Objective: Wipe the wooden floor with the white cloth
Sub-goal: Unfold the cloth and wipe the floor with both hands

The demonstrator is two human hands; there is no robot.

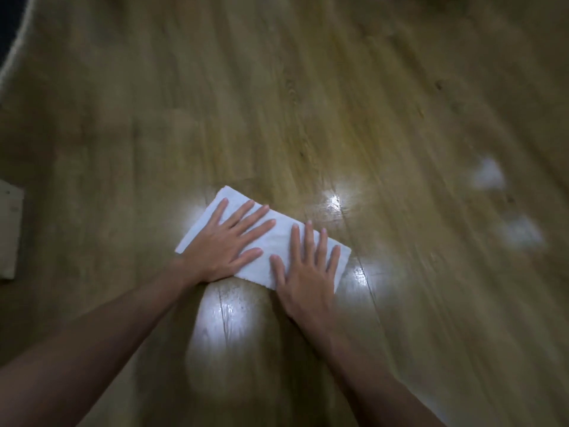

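At the far left edge I see a pale flat object (pixel 10 229) lying on the floor (pixel 277 103), cut off by the frame; I cannot tell what it is. In the top left corner is a dark curved shape with a light rim (pixel 14 41), perhaps a rug.

Moving right, my left hand (pixel 221 245) lies flat on the left half of the cloth (pixel 277 241), fingers straight and spread wide, palm down, pressing rather than gripping. The cloth is a white folded rectangle, set at a slant on the floor just below the middle of the view.

Next to it, my right hand (pixel 308 269) rests flat on the right half of the cloth, fingers straight and only slightly apart, heel of the hand hanging off the near edge onto the boards. The two hands sit close together but do not touch.

Bright glare patches (pixel 224 315) shine on the boards near the cloth, so the surface there may be wet. Further right are two blurred white patches (pixel 489 174); I cannot tell whether they are reflections or scraps.

I judge the wipe is under way. To do it well, I would keep both palms flat with even pressure, push along the grain of the boards, overlap each pass, and keep the fold from riding up.
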